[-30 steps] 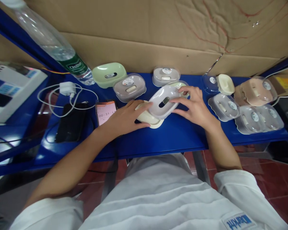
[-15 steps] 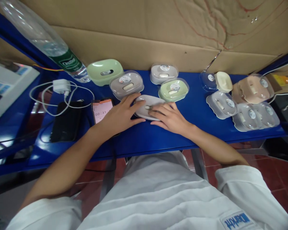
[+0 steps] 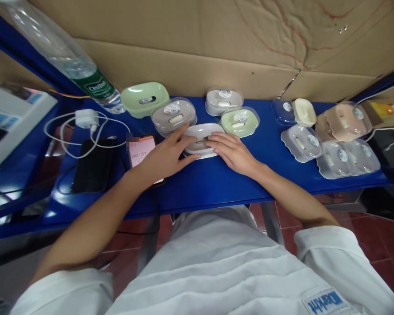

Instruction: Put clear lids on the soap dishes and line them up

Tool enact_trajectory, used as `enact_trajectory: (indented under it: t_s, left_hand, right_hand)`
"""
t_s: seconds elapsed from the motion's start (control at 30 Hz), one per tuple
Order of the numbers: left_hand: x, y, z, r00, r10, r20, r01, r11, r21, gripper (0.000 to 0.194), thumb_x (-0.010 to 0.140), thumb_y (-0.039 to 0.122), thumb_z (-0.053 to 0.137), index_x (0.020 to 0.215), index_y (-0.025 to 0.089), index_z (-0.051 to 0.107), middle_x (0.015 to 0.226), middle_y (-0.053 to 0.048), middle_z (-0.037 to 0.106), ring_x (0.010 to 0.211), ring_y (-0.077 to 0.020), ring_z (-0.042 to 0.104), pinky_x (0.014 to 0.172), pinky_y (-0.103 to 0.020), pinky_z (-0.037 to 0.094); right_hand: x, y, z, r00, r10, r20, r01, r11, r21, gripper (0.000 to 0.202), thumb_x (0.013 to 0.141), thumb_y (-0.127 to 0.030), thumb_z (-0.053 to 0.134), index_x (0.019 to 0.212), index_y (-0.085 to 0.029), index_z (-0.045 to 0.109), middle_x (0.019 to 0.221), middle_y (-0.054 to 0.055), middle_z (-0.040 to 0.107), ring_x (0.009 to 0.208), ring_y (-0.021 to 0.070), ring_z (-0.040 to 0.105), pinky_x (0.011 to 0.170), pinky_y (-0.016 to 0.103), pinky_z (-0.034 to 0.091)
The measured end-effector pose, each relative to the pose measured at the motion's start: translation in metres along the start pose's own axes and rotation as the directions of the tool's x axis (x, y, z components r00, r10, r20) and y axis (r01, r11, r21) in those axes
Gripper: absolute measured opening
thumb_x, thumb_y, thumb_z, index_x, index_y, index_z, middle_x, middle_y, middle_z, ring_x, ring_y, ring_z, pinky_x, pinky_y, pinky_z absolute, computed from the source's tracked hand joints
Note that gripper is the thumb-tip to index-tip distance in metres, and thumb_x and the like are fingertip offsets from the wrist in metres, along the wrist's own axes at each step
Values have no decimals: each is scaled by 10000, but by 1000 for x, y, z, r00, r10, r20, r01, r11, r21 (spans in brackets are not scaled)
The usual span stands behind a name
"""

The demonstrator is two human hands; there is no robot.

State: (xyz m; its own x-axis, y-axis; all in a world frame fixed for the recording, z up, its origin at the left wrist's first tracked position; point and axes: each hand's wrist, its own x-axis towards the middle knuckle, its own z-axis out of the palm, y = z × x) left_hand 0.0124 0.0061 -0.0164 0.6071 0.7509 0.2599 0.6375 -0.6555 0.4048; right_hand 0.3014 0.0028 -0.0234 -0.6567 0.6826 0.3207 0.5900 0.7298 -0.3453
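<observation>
The pale grey oval plastic soap dish, lifted and tilted a second ago, now lies flat mid-desk on the blue desk. The left hand and right hand press on it, fingers spread; it appears seated on its base.

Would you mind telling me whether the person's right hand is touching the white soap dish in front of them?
Touching. The head view shows the right hand with its fingers lying flat on the white soap dish, no gap visible.
</observation>
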Motion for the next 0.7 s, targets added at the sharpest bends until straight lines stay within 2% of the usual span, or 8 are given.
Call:
enact_trajectory:
  t_s: [0.2,0.4,0.47,0.53,0.57,0.6,0.67,0.7]
  left_hand:
    - [-1,-4,2,1000,-15,14,15,1000,24,594,1082,621,549,1472,184,650,1763,-211,387,1603,-399,452,1302,-585,411]
    - [0,-6,2,998,60,22,-61,995,79,451,1047,438,671,1422,191,705,1736,-192,443,1600,-398,455,1312,-586,410]
    - [0,-4,0,998,57,28,-60,994,87,449,1038,433,685,1412,186,711,1731,-189,451,1593,-396,464,1312,-576,417]
    - [0,-1,-2,998,53,29,-56,993,106,449,1039,427,687,1402,164,715,1719,-200,464,1588,-396,472,1315,-560,419]
    - [0,1,-3,998,53,28,-56,992,114,446,1040,419,685,1399,156,716,1716,-203,467,1586,-394,475,1317,-553,419]
    - [0,2,-4,998,54,26,-56,991,120,441,1041,412,684,1398,156,716,1715,-200,470,1585,-391,476,1320,-548,417]
    - [0,4,-5,998,57,27,-59,991,118,433,1036,408,687,1400,177,718,1716,-182,473,1586,-387,476,1324,-554,411]
    - [0,4,-5,998,57,29,-60,992,112,430,1033,411,688,1401,190,718,1718,-172,472,1587,-384,474,1327,-561,405]
  right_hand:
    - [0,4,0,998,-34,46,36,999,-34,438,1146,-437,514,1508,-242,665,1566,112,661,1514,298,565,1245,511,462]
    - [1,-2,2,996,-67,63,74,991,-109,383,1156,-351,486,1442,-251,719,1567,108,665,1492,309,586,1216,537,464]
    - [1,2,-9,998,-63,16,64,990,-124,371,1153,-423,496,1371,-267,753,1494,74,721,1429,293,638,1188,521,487]
    - [0,15,-30,990,71,-121,-93,978,-189,423,1159,-509,437,1247,-281,783,1361,43,786,1342,265,684,1178,505,496]
    - [-2,25,-42,957,184,-224,-234,946,-224,478,1173,-521,364,1232,-280,773,1327,46,793,1322,254,685,1185,502,489]
    - [-5,37,-55,893,301,-335,-391,887,-245,531,1183,-507,283,1259,-265,750,1330,70,782,1323,255,671,1194,512,475]
    - [-12,64,-75,721,473,-506,-643,728,-237,576,1185,-452,205,1439,-169,638,1470,189,685,1395,314,603,1208,602,419]
    - [-16,76,-80,650,533,-542,-724,651,-227,579,1175,-451,252,1504,-98,571,1534,270,612,1433,375,561,1195,678,383]
